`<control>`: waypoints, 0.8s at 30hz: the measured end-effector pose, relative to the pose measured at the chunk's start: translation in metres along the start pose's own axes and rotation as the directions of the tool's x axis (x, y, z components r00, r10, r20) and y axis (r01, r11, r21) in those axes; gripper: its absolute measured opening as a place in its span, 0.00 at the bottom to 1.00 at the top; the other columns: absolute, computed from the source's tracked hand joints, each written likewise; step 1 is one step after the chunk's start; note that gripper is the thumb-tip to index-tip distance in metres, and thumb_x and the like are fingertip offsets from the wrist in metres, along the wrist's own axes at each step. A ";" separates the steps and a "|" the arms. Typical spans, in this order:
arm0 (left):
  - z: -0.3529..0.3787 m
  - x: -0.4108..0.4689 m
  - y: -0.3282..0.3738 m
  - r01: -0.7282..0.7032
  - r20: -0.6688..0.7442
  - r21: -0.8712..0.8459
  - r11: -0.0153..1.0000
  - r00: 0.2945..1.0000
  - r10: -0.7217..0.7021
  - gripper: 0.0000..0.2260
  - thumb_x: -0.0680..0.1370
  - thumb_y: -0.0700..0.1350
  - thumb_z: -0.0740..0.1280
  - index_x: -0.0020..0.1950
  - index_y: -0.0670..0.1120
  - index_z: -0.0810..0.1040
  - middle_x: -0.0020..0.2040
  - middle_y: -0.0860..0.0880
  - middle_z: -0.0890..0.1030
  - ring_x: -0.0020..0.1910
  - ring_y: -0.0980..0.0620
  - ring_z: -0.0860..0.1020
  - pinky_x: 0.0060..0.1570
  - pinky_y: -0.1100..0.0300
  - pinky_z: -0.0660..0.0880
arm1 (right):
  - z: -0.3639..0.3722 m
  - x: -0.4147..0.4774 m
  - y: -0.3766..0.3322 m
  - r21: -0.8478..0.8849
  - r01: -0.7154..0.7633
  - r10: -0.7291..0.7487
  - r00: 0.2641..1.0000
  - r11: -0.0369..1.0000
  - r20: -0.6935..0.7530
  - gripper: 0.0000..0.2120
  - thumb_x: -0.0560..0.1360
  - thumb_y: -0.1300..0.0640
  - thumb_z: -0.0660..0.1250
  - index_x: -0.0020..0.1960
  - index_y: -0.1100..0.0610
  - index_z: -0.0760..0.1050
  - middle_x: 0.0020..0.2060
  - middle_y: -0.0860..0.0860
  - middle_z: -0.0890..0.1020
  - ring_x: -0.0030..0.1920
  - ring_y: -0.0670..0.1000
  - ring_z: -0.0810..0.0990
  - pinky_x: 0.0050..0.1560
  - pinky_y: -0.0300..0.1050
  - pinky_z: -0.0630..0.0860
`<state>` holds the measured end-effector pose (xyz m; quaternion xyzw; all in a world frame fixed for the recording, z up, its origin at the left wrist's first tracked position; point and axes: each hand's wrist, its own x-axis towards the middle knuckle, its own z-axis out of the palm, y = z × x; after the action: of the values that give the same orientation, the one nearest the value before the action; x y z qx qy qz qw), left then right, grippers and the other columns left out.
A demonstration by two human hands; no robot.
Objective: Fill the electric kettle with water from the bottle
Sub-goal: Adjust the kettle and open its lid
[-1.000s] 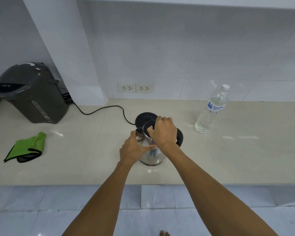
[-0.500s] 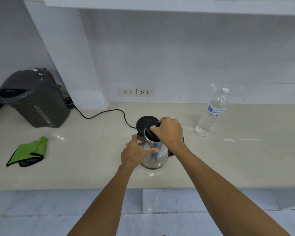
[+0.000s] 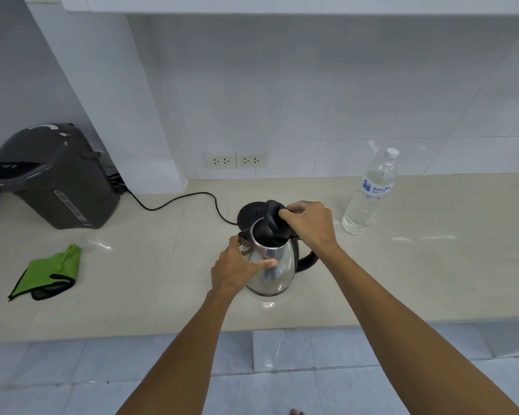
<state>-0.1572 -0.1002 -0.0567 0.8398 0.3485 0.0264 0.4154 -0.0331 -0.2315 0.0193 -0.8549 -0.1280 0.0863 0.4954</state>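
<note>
Head view: black hinged lid (image 3: pixel 274 218) now lifted by right hand (image 3: pixel 310 224); left hand (image 3: pixel 237 269) grips shiny steel kettle (image 3: pixel 271 265) at centre. Capped clear plastic bottle (image 3: pixel 370 193) next.

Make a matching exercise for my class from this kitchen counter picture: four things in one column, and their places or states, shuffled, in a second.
Things
1. black hinged kettle lid
2. clear plastic water bottle
3. green folded cloth
4. shiny steel electric kettle

States
A. standing upright, white cap on
B. lying flat at the counter's left
C. steadied by the left hand
D. held raised by the right hand

Pairs: 1-D, 2-A, 3-B, 4-C
</note>
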 end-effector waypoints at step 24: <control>0.000 -0.002 0.002 -0.010 -0.006 0.058 0.998 1.000 0.010 0.46 0.63 0.69 0.82 0.73 0.51 0.70 0.70 0.51 0.81 0.67 0.44 0.80 0.60 0.49 0.77 | -0.039 -0.001 0.060 0.751 -0.229 0.088 0.971 0.619 0.224 0.12 0.81 0.67 0.63 0.59 0.67 0.82 0.54 0.59 0.87 0.57 0.56 0.86 0.57 0.42 0.82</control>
<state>-0.1574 -0.1023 -0.0542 0.8531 0.3463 0.0212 0.3897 -0.0154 -0.2932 -0.0137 -0.5582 -0.0429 0.2465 0.7911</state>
